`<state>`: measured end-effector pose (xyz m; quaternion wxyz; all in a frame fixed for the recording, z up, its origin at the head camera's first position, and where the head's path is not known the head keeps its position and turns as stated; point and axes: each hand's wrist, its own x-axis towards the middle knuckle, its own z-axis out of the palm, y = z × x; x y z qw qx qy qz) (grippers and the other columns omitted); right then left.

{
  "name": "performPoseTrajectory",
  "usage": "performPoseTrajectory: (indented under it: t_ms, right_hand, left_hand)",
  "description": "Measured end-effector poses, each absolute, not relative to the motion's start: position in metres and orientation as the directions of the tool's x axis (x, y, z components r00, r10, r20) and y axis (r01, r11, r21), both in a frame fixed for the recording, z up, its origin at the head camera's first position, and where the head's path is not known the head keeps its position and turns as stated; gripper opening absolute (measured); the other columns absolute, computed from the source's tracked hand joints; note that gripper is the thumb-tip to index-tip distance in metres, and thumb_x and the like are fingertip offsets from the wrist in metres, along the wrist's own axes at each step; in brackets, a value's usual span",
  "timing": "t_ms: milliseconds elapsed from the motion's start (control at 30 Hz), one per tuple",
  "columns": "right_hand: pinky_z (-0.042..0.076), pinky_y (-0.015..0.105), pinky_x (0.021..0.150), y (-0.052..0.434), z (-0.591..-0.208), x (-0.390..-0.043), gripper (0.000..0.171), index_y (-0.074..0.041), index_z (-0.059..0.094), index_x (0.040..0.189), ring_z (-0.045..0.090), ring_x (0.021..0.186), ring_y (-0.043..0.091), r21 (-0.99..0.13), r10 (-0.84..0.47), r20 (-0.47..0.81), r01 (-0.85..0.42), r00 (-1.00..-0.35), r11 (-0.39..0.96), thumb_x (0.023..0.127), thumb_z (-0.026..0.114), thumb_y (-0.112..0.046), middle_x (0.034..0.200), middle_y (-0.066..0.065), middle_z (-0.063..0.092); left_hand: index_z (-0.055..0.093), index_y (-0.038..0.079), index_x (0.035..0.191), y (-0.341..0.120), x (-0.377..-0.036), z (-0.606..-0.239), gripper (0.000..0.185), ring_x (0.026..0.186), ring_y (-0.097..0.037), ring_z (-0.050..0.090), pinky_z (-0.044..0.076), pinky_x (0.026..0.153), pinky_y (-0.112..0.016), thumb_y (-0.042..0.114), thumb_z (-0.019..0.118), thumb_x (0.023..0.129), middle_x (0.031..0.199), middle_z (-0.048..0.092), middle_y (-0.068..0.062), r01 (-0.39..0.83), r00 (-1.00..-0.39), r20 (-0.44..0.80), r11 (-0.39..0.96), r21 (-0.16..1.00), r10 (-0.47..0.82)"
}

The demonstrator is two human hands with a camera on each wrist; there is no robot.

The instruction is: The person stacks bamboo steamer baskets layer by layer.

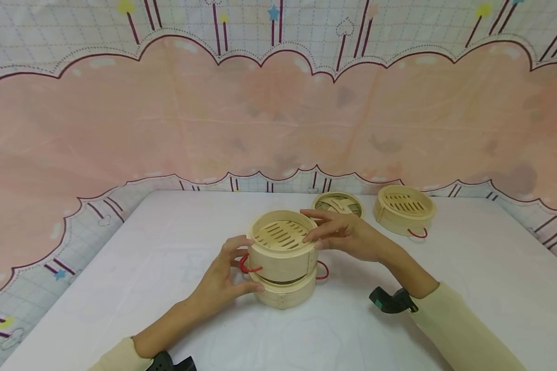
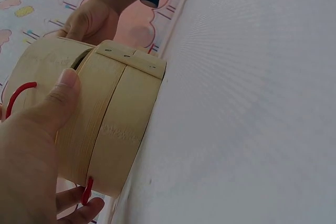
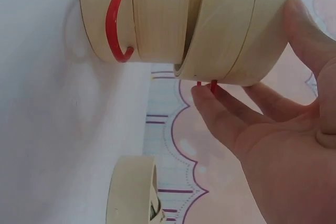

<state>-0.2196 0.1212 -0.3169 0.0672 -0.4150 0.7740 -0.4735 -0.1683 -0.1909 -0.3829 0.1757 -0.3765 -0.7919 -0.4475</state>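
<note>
Two round bamboo steamer baskets are stacked at the middle of the table. The upper basket has a slatted floor and sits slightly tilted, with a dark gap above the lower basket. My left hand grips the stack from the left, its thumb on the lower basket's wall and fingers round the far side. My right hand holds the upper basket by its right rim, fingers over the edge. In the right wrist view, a red handle loops from the lower basket.
Behind the stack lies a woven bamboo lid. To its right stands another slatted steamer basket with a red handle. A white cloth covers the table, and a patterned curtain hangs behind it.
</note>
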Motion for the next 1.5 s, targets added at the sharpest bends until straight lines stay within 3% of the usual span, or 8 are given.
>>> performPoseTrajectory:
  t_ms: [233,700,1000,1267,1500]
  right_hand:
    - [0.033,0.034,0.105,0.125,-0.315,-0.226,0.02,-0.011,0.074,0.106,0.033,0.137,0.027,-0.822,-0.731,0.272,-0.547,-0.626,0.162,0.087,0.069,-0.007,0.148,0.007,0.039]
    - [0.035,0.038,0.104,0.127,-0.309,-0.23,0.019,-0.011,0.075,0.104,0.035,0.135,0.028,-0.793,-0.751,0.289,-0.588,-0.593,0.16,0.085,0.07,-0.007,0.147,0.009,0.04]
    - [0.036,0.043,0.103,0.125,-0.306,-0.227,0.02,-0.017,0.076,0.104,0.038,0.133,0.028,-0.736,-0.759,0.296,-0.645,-0.58,0.206,0.085,0.072,-0.012,0.146,0.007,0.041]
    - [0.036,0.044,0.103,0.126,-0.306,-0.226,0.021,-0.019,0.076,0.104,0.038,0.133,0.028,-0.725,-0.759,0.288,-0.651,-0.583,0.225,0.084,0.073,-0.013,0.145,0.005,0.042]
    - [0.039,0.045,0.101,0.126,-0.305,-0.222,0.02,-0.021,0.077,0.101,0.039,0.132,0.027,-0.728,-0.764,0.263,-0.641,-0.589,0.244,0.082,0.074,-0.016,0.145,0.003,0.041]
  left_hand:
    - [0.033,0.009,0.131,-0.186,-0.172,-0.383,0.09,0.106,-0.034,0.058,0.051,0.074,-0.035,0.007,0.089,0.06,0.135,0.04,-0.017,0.768,-0.639,0.635,0.31,0.56,0.435]
    - [0.032,0.011,0.13,-0.181,-0.174,-0.38,0.082,0.114,-0.03,0.055,0.051,0.076,-0.039,0.017,0.086,0.069,0.137,0.039,-0.014,0.758,-0.651,0.618,0.327,0.564,0.441]
    - [0.032,0.006,0.124,-0.181,-0.175,-0.381,0.07,0.109,-0.028,0.058,0.052,0.072,-0.038,0.037,0.076,0.078,0.131,0.043,-0.016,0.796,-0.604,0.66,0.29,0.532,0.447]
    - [0.033,0.008,0.122,-0.181,-0.176,-0.383,0.07,0.109,-0.027,0.058,0.052,0.073,-0.037,0.032,0.08,0.077,0.131,0.043,-0.015,0.794,-0.606,0.661,0.289,0.535,0.442]
    - [0.034,0.009,0.12,-0.181,-0.176,-0.385,0.075,0.108,-0.026,0.057,0.052,0.071,-0.037,0.01,0.087,0.067,0.132,0.043,-0.016,0.797,-0.603,0.662,0.297,0.526,0.445]
